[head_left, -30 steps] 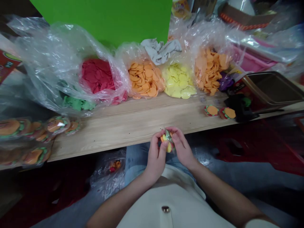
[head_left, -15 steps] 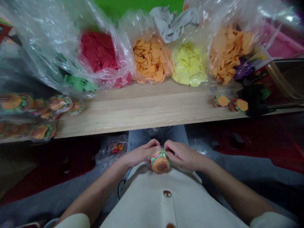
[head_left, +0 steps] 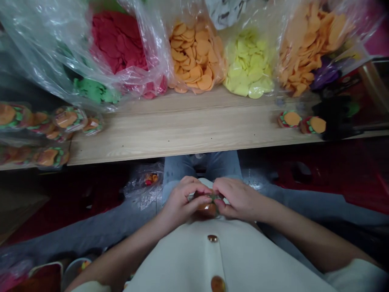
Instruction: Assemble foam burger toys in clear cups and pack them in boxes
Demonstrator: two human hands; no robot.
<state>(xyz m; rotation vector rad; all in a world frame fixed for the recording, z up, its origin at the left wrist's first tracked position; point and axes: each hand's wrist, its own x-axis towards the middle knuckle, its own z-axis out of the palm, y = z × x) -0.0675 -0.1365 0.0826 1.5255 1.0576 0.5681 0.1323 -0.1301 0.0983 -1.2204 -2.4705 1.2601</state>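
Wooden bench (head_left: 188, 134), bagged discs (head_left: 194, 56) — left hand (head_left: 179, 202), right hand (head_left: 240, 198) grip burger toy (head_left: 208, 207).

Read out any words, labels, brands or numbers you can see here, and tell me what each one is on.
None can be read.
Clear bags of coloured discs: no print shows.
Wrapped burger toys at the left: too blurred to tell.
Burger toy held by left hand and right hand: mostly hidden by fingers, no text shows.
Dark things at the right: blurred.
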